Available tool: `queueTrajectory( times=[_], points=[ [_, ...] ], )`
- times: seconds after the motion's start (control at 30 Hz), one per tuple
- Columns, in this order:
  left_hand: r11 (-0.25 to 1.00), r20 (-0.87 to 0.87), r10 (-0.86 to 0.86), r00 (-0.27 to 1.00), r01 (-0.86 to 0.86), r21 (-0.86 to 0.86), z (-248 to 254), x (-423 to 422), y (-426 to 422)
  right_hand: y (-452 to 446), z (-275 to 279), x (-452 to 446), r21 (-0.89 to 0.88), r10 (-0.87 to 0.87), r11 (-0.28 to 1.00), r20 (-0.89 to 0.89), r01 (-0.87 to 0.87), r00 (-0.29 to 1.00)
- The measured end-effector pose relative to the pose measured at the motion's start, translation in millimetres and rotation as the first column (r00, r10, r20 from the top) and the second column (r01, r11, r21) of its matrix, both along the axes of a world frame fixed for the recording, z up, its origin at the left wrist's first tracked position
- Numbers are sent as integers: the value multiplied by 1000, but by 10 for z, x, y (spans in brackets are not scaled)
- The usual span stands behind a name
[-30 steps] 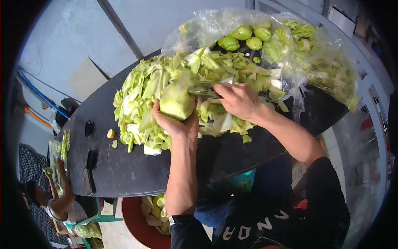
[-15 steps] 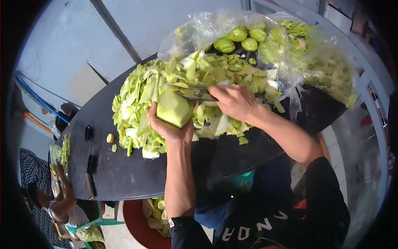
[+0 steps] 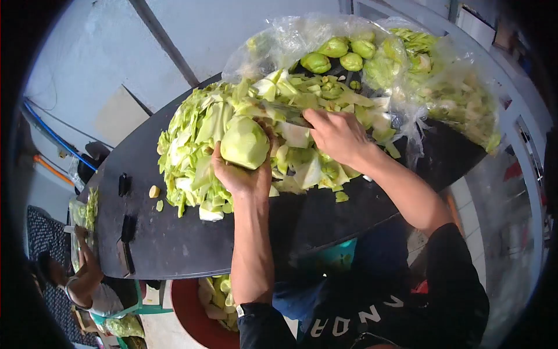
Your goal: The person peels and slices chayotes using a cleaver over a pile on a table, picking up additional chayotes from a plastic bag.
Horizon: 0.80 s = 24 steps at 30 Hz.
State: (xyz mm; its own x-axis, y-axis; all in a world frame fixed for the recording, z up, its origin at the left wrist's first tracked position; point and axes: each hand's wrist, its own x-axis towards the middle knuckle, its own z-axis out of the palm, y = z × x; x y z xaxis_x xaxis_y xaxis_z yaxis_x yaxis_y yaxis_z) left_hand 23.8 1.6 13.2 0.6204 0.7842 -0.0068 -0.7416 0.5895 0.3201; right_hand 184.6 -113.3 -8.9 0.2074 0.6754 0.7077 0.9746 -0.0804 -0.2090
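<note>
In my left hand [image 3: 241,171] rests a peeled chayote [image 3: 245,142], pale green and faceted by cuts. The fingers curl around its underside and far side. My right hand [image 3: 337,135] grips a knife [image 3: 285,110], its blade pointing left just above the chayote. Motion blurs the blade, and the fist hides the handle. A large heap of pale green peelings [image 3: 195,139] lies under and around both hands.
Whole chayotes [image 3: 317,63] sit on a clear plastic bag [image 3: 250,61] at the back. Another bag of green peelings [image 3: 459,99] stands right. Below the dark table [image 3: 192,250], a red tub [image 3: 186,302] holds pale pieces. A co-worker [image 3: 87,285] sits at lower left.
The chayote has turned slightly in my left hand. My right hand has shifted a little right with the knife, which now sits higher. The co-worker's hand has moved.
</note>
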Motion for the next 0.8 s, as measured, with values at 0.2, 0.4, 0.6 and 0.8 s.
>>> queueTrajectory(
  times=[0.2,0.4,0.6,0.8],
  points=[
    [987,-161,97,982,-75,140,-359,-44,149,-31,94,-351,220,166,931,456,-292,874],
    [973,-69,48,996,-30,229,-338,-50,49,11,56,-451,253,163,911,502,-325,849],
    [993,-54,116,992,-115,15,8,-41,-25,53,-49,-126,159,170,965,217,-207,961],
    [990,-10,71,997,-70,122,-91,-47,-69,4,71,-330,123,263,950,188,-288,946]
  ],
)
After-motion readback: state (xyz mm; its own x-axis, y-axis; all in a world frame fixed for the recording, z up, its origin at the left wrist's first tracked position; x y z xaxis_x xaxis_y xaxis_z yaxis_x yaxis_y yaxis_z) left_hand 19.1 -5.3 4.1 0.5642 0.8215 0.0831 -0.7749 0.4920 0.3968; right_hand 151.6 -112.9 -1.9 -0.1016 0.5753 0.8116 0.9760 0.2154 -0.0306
